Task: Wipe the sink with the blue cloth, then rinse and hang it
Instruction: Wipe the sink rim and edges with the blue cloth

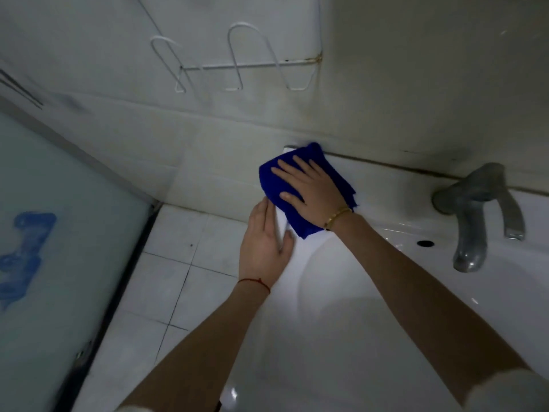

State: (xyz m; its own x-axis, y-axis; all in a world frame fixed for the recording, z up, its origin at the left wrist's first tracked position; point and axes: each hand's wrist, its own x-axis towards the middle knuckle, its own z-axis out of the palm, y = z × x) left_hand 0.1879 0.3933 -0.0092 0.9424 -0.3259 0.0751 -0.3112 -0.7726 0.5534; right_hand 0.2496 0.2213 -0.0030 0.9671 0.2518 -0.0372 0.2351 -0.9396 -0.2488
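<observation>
The right hand (312,188) lies flat on the blue cloth (276,185), fingers straight and spread apart, pressing it onto the back left corner of the white sink (341,307). The left hand (264,248) rests on the sink's left edge just beside the cloth, fingers straight and close together. The grey tap (472,221) stands well off to the right.

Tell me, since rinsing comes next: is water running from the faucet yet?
No. The faucet spout shows no stream, and the right hand presses the blue cloth flat on the sink rim.
</observation>
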